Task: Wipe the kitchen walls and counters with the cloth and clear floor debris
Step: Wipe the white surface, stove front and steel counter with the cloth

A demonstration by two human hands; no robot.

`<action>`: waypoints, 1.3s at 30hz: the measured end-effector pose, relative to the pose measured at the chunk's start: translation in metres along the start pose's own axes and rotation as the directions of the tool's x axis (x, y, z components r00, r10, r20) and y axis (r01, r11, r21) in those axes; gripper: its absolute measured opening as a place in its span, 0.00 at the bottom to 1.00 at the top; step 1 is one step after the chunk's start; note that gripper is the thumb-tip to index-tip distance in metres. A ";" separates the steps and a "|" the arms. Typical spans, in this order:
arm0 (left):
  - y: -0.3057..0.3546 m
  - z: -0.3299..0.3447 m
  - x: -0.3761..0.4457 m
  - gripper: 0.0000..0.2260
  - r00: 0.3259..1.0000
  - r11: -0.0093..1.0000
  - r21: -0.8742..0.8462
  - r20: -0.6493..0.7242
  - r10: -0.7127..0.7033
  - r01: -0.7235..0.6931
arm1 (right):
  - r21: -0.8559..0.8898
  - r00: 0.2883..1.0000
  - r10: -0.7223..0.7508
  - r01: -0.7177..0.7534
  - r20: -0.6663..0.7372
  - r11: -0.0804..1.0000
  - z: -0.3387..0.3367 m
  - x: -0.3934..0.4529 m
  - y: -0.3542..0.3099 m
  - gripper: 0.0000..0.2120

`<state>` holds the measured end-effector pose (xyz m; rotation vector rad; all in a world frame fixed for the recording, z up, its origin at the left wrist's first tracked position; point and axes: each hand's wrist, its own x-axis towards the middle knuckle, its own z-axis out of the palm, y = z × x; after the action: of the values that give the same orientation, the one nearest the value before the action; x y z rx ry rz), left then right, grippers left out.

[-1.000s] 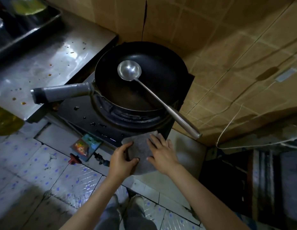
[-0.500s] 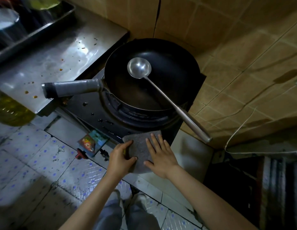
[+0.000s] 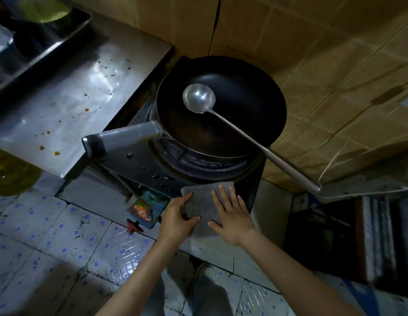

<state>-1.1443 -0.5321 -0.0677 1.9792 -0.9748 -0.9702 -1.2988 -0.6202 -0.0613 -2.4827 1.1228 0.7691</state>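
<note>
A grey cloth [image 3: 204, 201] is held flat in front of the dark stove [image 3: 139, 160], at its near edge. My left hand [image 3: 178, 217] grips the cloth's left edge, thumb on top. My right hand [image 3: 232, 217] lies flat on the cloth with fingers spread. A steel counter [image 3: 68, 106] to the left carries orange specks and dark crumbs. Tan tiled walls [image 3: 323, 76] meet in a corner behind the stove.
A black wok [image 3: 244, 110] with a grey handle [image 3: 123, 136] sits on the burner, a steel ladle [image 3: 199, 98] resting inside it, its long handle jutting right. A metal tray [image 3: 50, 42] stands back left. A colourful packet [image 3: 145, 208] and red knob [image 3: 133, 225] hang below the stove. The floor [image 3: 61, 247] is blue-dotted tile.
The view has swung so the stove and wok sit further right and lower in frame. Both hands stay on the cloth in much the same grip.
</note>
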 end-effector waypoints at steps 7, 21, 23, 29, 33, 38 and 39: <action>-0.014 -0.037 0.016 0.28 0.995 0.998 0.017 0.084 0.061 -0.063 | 0.111 0.994 0.112 -0.111 -0.002 0.988 -0.004 0.005 -0.041 0.38; -0.036 -0.080 0.032 0.29 0.992 0.991 0.090 0.090 0.092 -0.100 | 0.137 0.992 0.119 -0.125 0.051 0.983 -0.017 0.021 -0.083 0.38; -0.039 -0.089 0.035 0.29 0.990 0.989 0.100 0.101 0.100 -0.110 | 0.150 0.990 0.130 -0.137 0.055 0.979 -0.019 0.023 -0.093 0.38; -0.050 -0.136 0.057 0.28 0.981 0.989 0.102 0.169 0.091 -0.109 | 0.187 0.978 0.203 -0.209 0.050 0.960 -0.026 0.047 -0.136 0.37; -0.053 -0.169 0.077 0.28 0.967 0.977 0.140 0.218 0.131 -0.163 | 0.214 0.972 0.233 -0.232 0.021 0.949 -0.037 0.065 -0.164 0.37; -0.059 -0.199 0.095 0.22 0.969 0.965 0.207 0.222 0.112 -0.159 | 0.236 0.971 0.237 -0.222 -0.036 0.946 -0.045 0.084 -0.189 0.37; -0.059 -0.203 0.098 0.19 0.970 0.968 0.197 0.215 0.112 -0.155 | 0.238 0.972 0.230 -0.213 -0.045 0.948 -0.047 0.088 -0.192 0.36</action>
<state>-0.9115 -0.5341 -0.0527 1.9822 -1.3582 -1.0420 -1.0880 -0.5712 -0.0635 -2.2310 1.4478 0.5708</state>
